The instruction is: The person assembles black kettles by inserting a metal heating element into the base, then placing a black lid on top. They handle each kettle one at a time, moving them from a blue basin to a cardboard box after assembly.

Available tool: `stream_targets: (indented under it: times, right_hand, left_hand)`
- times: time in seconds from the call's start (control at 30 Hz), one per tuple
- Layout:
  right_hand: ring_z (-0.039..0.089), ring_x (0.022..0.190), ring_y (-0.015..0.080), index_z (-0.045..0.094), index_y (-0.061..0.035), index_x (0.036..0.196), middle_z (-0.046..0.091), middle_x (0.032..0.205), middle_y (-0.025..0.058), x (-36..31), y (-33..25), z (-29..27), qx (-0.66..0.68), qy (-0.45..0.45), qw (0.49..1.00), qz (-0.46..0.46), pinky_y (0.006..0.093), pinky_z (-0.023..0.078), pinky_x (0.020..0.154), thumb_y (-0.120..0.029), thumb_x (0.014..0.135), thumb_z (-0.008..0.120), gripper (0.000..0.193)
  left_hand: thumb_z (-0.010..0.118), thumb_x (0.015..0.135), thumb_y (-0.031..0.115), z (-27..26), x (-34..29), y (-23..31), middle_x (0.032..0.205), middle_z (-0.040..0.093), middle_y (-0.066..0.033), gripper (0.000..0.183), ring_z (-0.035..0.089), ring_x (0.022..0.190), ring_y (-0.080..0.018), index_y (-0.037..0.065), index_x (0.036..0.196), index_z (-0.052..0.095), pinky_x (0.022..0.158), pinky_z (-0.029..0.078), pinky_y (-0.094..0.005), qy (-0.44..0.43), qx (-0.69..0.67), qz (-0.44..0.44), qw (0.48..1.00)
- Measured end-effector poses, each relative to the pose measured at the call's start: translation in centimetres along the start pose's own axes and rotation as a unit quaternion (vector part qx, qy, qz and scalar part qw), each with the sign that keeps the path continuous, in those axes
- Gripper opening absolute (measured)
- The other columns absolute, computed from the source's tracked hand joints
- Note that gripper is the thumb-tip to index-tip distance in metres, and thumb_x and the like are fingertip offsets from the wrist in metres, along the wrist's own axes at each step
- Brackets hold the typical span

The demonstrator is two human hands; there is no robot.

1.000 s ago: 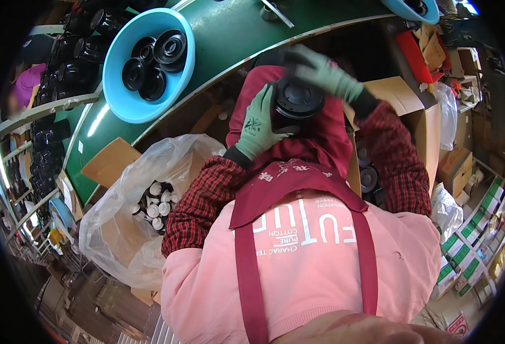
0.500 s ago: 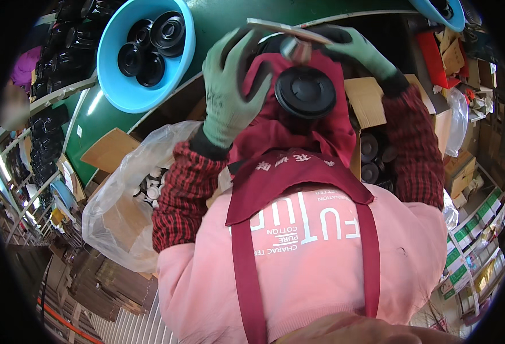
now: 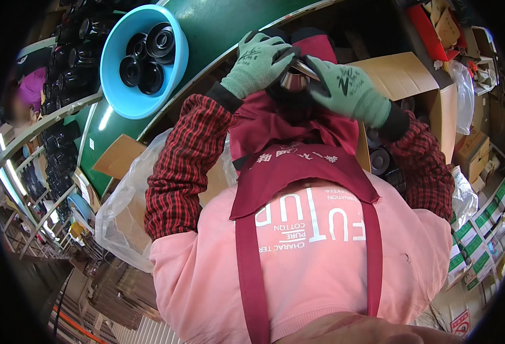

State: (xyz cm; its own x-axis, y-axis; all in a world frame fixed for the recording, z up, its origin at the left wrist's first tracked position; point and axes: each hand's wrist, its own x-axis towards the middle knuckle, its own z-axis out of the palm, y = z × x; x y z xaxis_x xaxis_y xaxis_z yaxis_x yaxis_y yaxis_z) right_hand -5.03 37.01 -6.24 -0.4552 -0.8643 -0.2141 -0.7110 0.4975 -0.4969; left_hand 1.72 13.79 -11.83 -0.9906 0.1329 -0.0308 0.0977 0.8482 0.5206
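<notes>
My two hands wear green gloves with dark fingertips and meet above my lap at the top centre. My right hand (image 3: 350, 90) is closed around a flat bar (image 3: 305, 70). My left hand (image 3: 259, 64) is curled, its fingertips by the bar's other end; what they grip is hidden. Under the bar, between the hands, is a shiny cone-shaped metal piece (image 3: 294, 82). It stands over something dark, mostly covered by the gloves. My maroon apron (image 3: 298, 129) is spread beneath.
A blue basin (image 3: 181, 69) with several black lids (image 3: 162, 41) stands on the green table (image 3: 218, 23). An open cardboard box (image 3: 441, 114) with dark round parts is at my right. A clear plastic bag (image 3: 126, 212) lines a box at my left. Black pots (image 3: 89, 54) are stacked far left.
My left hand, spread before, has come right and closed near the bar. My right hand has moved down and left with it. The black lid on my lap is now mostly hidden.
</notes>
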Motion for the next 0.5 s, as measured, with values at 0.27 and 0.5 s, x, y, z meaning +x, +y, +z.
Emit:
stream_targets:
  times: [0.27, 0.5]
  right_hand:
    - [0.031, 0.147, 0.0404, 0.039, -0.0106, 0.155, 0.035, 0.157, 0.0214, -0.2, -0.5, 1.9, 0.112, 0.148, 0.956, -0.228, 0.0543, 0.023, 0.121, -0.047, 0.086, 0.067, 0.083]
    - [0.030, 0.149, 0.0365, 0.039, -0.0073, 0.153, 0.033, 0.160, 0.0195, 4.7, -9.3, 4.6, 0.182, 0.142, 0.927, -0.295, 0.0572, 0.018, 0.123, -0.054, 0.089, 0.066, 0.084]
  left_hand:
    - [0.058, 0.091, 0.032, 0.9, -0.1, -2.7, 0.129, 0.063, -0.0076, 0.038, 0.051, 0.127, -0.0319, 0.012, 0.123, 0.066, 0.113, 0.030, -0.0488, 0.015, -0.048, 0.111, 0.993]
    - [0.049, 0.098, 0.018, 3.2, 5.7, -2.4, 0.141, 0.057, -0.0164, 0.035, 0.048, 0.137, -0.0274, 0.010, 0.129, 0.064, 0.118, 0.033, -0.0396, -0.007, -0.248, 0.284, 0.926]
